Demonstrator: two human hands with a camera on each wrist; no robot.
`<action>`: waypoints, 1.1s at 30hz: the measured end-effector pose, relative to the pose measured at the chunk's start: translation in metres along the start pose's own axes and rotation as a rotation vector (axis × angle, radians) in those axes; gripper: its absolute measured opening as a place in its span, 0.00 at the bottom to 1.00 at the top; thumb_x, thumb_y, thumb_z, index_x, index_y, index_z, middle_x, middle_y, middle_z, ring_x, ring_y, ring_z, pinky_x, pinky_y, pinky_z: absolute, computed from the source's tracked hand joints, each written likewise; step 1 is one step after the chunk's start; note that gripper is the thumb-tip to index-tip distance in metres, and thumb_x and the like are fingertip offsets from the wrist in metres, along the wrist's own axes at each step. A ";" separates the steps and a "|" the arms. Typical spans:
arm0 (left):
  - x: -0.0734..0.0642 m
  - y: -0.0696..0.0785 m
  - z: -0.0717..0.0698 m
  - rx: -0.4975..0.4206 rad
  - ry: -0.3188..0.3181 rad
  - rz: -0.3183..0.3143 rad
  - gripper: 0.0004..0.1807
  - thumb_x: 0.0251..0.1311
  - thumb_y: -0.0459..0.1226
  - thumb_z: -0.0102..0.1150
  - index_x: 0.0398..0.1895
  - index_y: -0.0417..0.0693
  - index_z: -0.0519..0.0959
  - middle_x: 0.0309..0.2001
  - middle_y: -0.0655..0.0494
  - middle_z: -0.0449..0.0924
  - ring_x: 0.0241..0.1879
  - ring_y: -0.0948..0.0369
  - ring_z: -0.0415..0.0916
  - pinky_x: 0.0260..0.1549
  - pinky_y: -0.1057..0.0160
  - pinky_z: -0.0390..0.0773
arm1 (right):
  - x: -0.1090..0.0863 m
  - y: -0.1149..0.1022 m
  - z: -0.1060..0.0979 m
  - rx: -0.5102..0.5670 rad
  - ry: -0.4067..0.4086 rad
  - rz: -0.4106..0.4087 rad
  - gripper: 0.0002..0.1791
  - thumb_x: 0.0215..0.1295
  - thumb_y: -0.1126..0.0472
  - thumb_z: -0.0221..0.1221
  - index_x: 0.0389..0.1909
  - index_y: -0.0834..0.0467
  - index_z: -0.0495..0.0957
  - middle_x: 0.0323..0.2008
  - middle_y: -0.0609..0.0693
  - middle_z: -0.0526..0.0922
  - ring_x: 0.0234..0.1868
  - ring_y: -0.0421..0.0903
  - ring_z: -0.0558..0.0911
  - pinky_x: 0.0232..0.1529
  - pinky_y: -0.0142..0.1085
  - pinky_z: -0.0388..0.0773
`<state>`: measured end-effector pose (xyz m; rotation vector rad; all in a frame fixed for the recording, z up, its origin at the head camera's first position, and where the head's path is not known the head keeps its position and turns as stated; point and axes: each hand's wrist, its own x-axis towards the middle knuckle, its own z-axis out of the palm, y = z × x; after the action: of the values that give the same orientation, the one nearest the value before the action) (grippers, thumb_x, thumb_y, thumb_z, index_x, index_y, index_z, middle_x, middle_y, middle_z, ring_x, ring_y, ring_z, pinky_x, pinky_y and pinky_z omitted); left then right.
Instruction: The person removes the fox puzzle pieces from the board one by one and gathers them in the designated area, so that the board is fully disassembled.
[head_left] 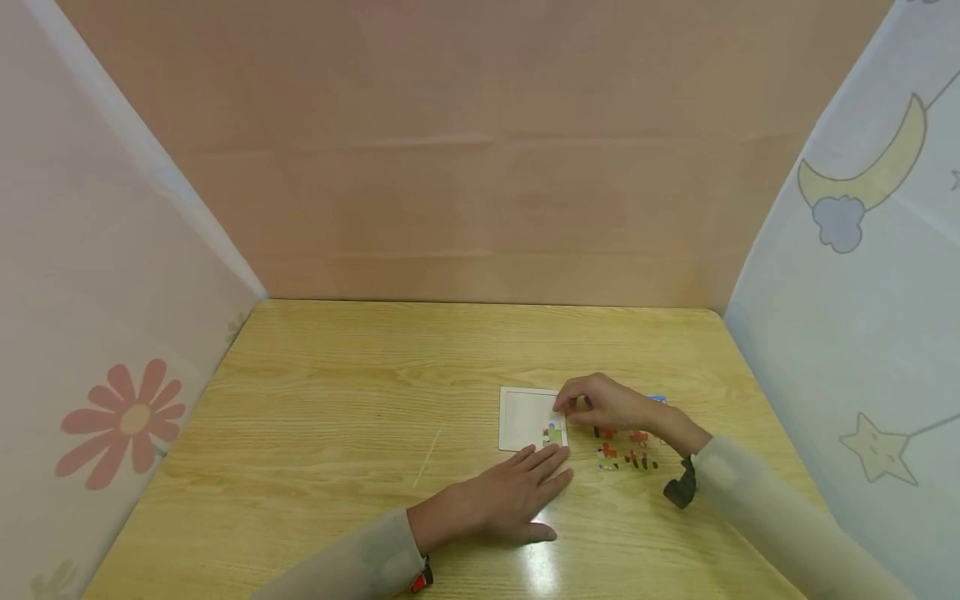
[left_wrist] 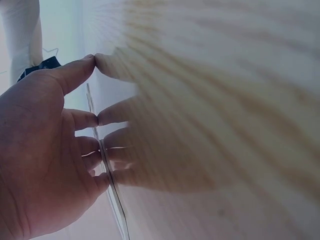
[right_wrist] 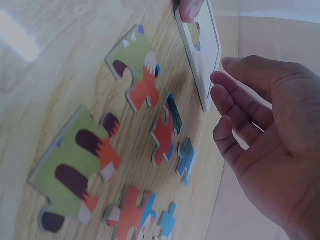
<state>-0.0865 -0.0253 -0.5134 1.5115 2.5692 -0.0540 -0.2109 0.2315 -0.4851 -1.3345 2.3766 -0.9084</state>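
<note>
A white puzzle tray point(head_left: 519, 418) lies on the table, with one green jigsaw piece point(head_left: 552, 435) in its lower right corner. My left hand point(head_left: 510, 497) lies flat with spread fingers, its fingertips at the tray's near edge. Over the tray's right edge, my right hand point(head_left: 606, 403) bends its fingers loosely. Its thumb and fingertips show nothing between them in the right wrist view. Right of the tray lie several loose jigsaw pieces, among them a green one with dark fox legs point(right_wrist: 77, 170), a green and orange one point(right_wrist: 137, 70) and a red one point(right_wrist: 165, 132).
The wooden table point(head_left: 337, 400) extends left of the tray. A plain curtain point(head_left: 480, 167) hangs behind it, and printed cloth walls point(head_left: 847, 333) stand at both sides. Part of the loose pieces is hidden under the right forearm in the head view.
</note>
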 end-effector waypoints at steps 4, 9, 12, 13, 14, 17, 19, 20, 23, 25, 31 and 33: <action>-0.001 0.001 -0.001 0.014 -0.001 -0.003 0.45 0.79 0.64 0.44 0.87 0.48 0.52 0.87 0.45 0.41 0.86 0.53 0.39 0.83 0.54 0.50 | 0.002 -0.001 0.003 0.002 -0.005 0.028 0.11 0.68 0.72 0.67 0.49 0.61 0.87 0.40 0.52 0.88 0.37 0.40 0.81 0.35 0.32 0.80; -0.002 0.002 -0.004 0.035 0.003 -0.007 0.45 0.79 0.64 0.44 0.86 0.49 0.53 0.87 0.45 0.42 0.86 0.53 0.40 0.82 0.54 0.51 | 0.005 -0.005 0.006 0.017 -0.017 0.053 0.11 0.69 0.71 0.67 0.50 0.61 0.88 0.43 0.52 0.89 0.40 0.42 0.83 0.39 0.35 0.82; -0.002 0.002 -0.003 0.044 0.008 -0.007 0.45 0.79 0.64 0.44 0.86 0.49 0.54 0.87 0.45 0.42 0.86 0.53 0.40 0.82 0.54 0.51 | 0.005 -0.007 0.008 0.010 -0.017 0.050 0.11 0.69 0.72 0.67 0.50 0.61 0.88 0.44 0.52 0.89 0.42 0.46 0.84 0.41 0.39 0.84; -0.002 0.001 -0.002 0.046 0.009 -0.008 0.45 0.78 0.64 0.44 0.86 0.49 0.54 0.87 0.45 0.42 0.86 0.53 0.40 0.82 0.54 0.51 | 0.005 -0.007 0.009 0.010 -0.018 0.051 0.11 0.69 0.72 0.67 0.50 0.61 0.88 0.45 0.52 0.90 0.42 0.47 0.85 0.43 0.40 0.84; -0.002 0.001 -0.002 0.047 0.011 -0.008 0.45 0.78 0.64 0.44 0.86 0.49 0.54 0.87 0.45 0.42 0.86 0.53 0.40 0.82 0.54 0.51 | 0.006 -0.008 0.009 0.013 -0.020 0.053 0.11 0.69 0.72 0.67 0.49 0.61 0.88 0.45 0.52 0.90 0.43 0.47 0.85 0.44 0.41 0.85; -0.002 0.001 -0.001 0.048 0.013 -0.006 0.45 0.78 0.64 0.44 0.86 0.48 0.54 0.87 0.45 0.42 0.86 0.53 0.40 0.82 0.54 0.51 | 0.006 -0.009 0.010 0.023 -0.024 0.064 0.10 0.69 0.72 0.67 0.49 0.61 0.88 0.46 0.52 0.90 0.45 0.48 0.86 0.47 0.42 0.85; -0.002 0.001 0.000 0.050 0.017 -0.004 0.45 0.78 0.64 0.44 0.86 0.48 0.54 0.87 0.45 0.43 0.86 0.53 0.40 0.82 0.54 0.51 | 0.005 -0.010 0.011 0.034 -0.027 0.076 0.10 0.70 0.71 0.67 0.49 0.60 0.88 0.46 0.51 0.90 0.45 0.47 0.86 0.48 0.41 0.86; -0.002 0.001 0.000 0.050 0.018 -0.002 0.45 0.78 0.64 0.44 0.86 0.48 0.54 0.87 0.45 0.43 0.86 0.53 0.40 0.82 0.54 0.52 | 0.005 -0.009 0.012 0.040 -0.028 0.079 0.10 0.70 0.71 0.67 0.49 0.61 0.88 0.46 0.51 0.91 0.45 0.46 0.86 0.48 0.41 0.86; -0.002 0.000 0.000 0.053 0.021 -0.001 0.45 0.78 0.64 0.44 0.86 0.48 0.54 0.87 0.45 0.43 0.86 0.53 0.41 0.82 0.54 0.52 | 0.005 -0.008 0.014 0.056 -0.028 0.094 0.09 0.70 0.71 0.67 0.49 0.61 0.88 0.46 0.51 0.91 0.45 0.46 0.87 0.49 0.42 0.86; -0.001 0.000 0.001 0.054 0.021 -0.001 0.45 0.78 0.65 0.44 0.86 0.48 0.54 0.87 0.45 0.43 0.86 0.53 0.41 0.82 0.54 0.52 | 0.005 -0.007 0.015 0.076 -0.029 0.094 0.09 0.70 0.70 0.67 0.49 0.61 0.88 0.46 0.52 0.91 0.46 0.46 0.87 0.50 0.42 0.87; -0.001 0.000 0.002 0.044 0.023 0.007 0.44 0.79 0.64 0.43 0.86 0.48 0.54 0.87 0.45 0.44 0.86 0.53 0.41 0.82 0.54 0.52 | 0.006 -0.001 0.018 0.151 -0.028 0.096 0.09 0.70 0.71 0.67 0.49 0.63 0.88 0.46 0.53 0.90 0.46 0.48 0.88 0.51 0.39 0.87; -0.002 0.000 0.001 0.040 0.026 0.009 0.44 0.79 0.64 0.44 0.86 0.48 0.55 0.86 0.45 0.44 0.86 0.53 0.42 0.82 0.54 0.53 | 0.006 0.001 0.019 0.166 -0.025 0.097 0.09 0.70 0.71 0.67 0.49 0.62 0.87 0.45 0.52 0.90 0.45 0.47 0.87 0.50 0.38 0.87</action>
<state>-0.0859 -0.0271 -0.5142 1.5482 2.5959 -0.0856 -0.2054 0.2198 -0.4998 -1.1512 2.2699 -1.0288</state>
